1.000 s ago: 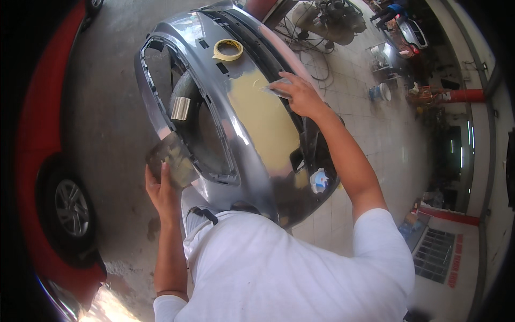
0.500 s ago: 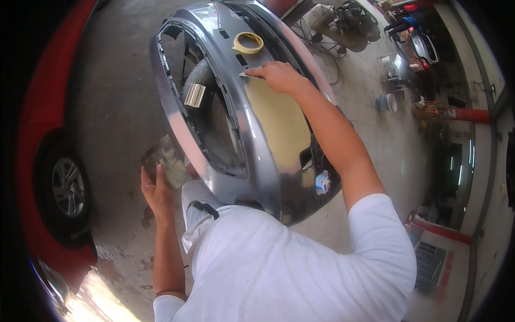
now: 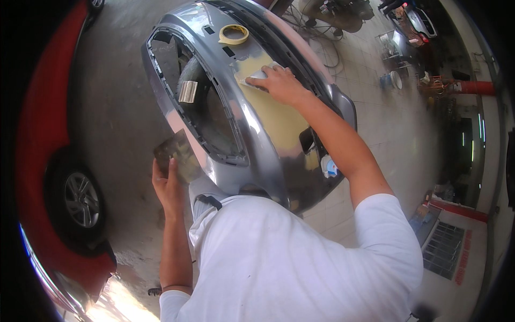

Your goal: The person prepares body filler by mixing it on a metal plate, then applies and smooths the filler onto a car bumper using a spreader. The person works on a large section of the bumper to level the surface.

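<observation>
My right hand (image 3: 284,86) grips a flat, pale spreader (image 3: 255,80), its edge against a coat of yellowish body filler (image 3: 279,123). This filler covers a long patch on a grey car bumper (image 3: 244,185). To the left, my left hand (image 3: 168,188) supports a flat mixing board (image 3: 174,150) smeared with filler, close beside the bumper's pinkish edge. Some fingers of that hand are hidden under the board. On the bumper's far part lies a roll of masking tape (image 3: 234,41).
Behind the bumper's opening are a tyre (image 3: 193,70) and a shiny silver roll (image 3: 188,92). A blue-and-white container (image 3: 329,166) sits at its right end. A red car (image 3: 43,118) stands left; a bucket (image 3: 395,80) and a compressor (image 3: 335,16) are at the right.
My right hand and the spreader have moved right and nearer to me across the filler, which now reaches farther toward the tape. The mixing board has come slightly closer to the bumper.
</observation>
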A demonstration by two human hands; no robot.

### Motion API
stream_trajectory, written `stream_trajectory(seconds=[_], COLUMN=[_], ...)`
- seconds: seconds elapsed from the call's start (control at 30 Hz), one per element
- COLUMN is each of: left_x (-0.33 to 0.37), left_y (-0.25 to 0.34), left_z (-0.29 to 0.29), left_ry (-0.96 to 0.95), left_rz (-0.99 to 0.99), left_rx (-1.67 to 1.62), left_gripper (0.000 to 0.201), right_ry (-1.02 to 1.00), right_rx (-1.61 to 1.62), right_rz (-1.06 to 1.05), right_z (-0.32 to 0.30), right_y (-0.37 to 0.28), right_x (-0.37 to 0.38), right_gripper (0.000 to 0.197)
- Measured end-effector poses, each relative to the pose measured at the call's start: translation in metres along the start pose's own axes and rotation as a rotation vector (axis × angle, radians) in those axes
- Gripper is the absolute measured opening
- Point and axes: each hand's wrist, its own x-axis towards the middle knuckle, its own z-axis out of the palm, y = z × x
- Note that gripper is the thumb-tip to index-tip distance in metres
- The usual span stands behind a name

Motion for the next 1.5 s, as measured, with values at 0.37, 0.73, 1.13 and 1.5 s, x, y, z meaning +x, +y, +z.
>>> stream_trajectory(seconds=[0.37, 0.73, 1.13, 1.5], left_x=[-0.011, -0.024, -0.021, 0.000], left_y=[0.007, 0.011, 0.000, 0.007], left_z=[0.015, 0.027, 0.021, -0.022], left_ry=[-0.112, -0.213, -0.187, 0.077], left_rz=[0.037, 0.084, 0.046, 0.021], left_rx=[0.040, 0.074, 0.028, -0.018], left_gripper=[0.034, 0.032, 0.033, 0.034], right_ry=[0.077, 0.191, 0.071, -0.082], right_rx=[0.022, 0.103, 0.069, -0.072], right_rz=[0.091, 0.222, 0.186, -0.019], right_z=[0.009, 0.051, -0.045, -0.041], right_y=[-0.029, -0.054, -0.019, 0.004], right_x=[-0.101, -0.200, -0.150, 0.051], right_gripper=[0.051, 0.055, 0.053, 0.048])
